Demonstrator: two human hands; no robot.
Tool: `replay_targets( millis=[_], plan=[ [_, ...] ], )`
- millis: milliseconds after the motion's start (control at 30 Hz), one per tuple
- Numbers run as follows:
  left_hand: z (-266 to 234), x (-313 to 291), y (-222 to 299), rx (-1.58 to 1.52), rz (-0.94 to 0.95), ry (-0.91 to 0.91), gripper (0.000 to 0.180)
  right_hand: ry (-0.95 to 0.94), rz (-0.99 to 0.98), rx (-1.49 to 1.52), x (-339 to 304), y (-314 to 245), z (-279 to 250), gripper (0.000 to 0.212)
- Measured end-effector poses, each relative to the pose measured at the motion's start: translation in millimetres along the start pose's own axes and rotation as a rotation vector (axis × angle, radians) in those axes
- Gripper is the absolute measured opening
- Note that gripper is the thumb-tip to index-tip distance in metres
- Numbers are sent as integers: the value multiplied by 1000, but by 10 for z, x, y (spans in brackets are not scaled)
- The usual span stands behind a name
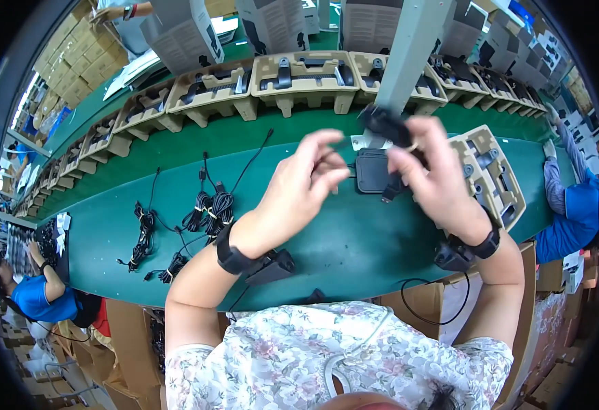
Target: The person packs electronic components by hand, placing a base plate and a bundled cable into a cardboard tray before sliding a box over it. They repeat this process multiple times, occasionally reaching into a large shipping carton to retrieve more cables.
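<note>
My right hand (436, 174) is closed on a bundle of black cable (385, 126), blurred by motion, in front of the grey post. My left hand (306, 171) is beside it to the left, fingers bent, with thumb and forefinger apart and no held object visible. Between and below the hands lies a flat black square device (373, 171) on the green table. To the right of my right hand stands a tan moulded pulp tray (494, 174) with black parts in it. Black camera-like devices rest beneath both wrists: one by the left (271, 268), another by the right (453, 255).
Several tied black cables (214, 208) lie on the green table (327, 239) at the left. A row of filled pulp trays (303, 75) lines the far shelf, with printed boxes behind. A grey post (412, 55) rises at the far edge. Co-workers sit left (43, 294) and right (576, 212).
</note>
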State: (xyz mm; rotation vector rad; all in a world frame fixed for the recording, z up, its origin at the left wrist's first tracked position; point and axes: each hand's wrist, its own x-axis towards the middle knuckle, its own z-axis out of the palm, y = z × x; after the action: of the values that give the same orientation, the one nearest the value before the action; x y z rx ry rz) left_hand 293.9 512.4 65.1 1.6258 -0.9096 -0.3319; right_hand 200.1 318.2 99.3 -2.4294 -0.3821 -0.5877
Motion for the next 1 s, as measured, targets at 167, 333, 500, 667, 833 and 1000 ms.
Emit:
replay_targets(
  millis=[167,333,500,667,833,1000],
  plan=[
    [379,-12,-170,-630,1,-52,31,-24,328,171,-34,-108,88,40],
    [478,-22,-327,-788,-198,-286,34,113,-245,-670,-93,-296,76,53],
    [383,-66,-60,-342,-321,-698,33,-251,-401,-496,-341,-425,45,62],
    [257,-209,-130,-742,-137,-580,26,-613,-76,-564,-306,-428,-234,52],
    [-452,-301,-744,-25,-13,128,30,-35,195,-766,28,377,-721,22],
    [-999,-613,-1025,187,-55,350,29,6,522,-689,928,1084,-796,28]
  ],
)
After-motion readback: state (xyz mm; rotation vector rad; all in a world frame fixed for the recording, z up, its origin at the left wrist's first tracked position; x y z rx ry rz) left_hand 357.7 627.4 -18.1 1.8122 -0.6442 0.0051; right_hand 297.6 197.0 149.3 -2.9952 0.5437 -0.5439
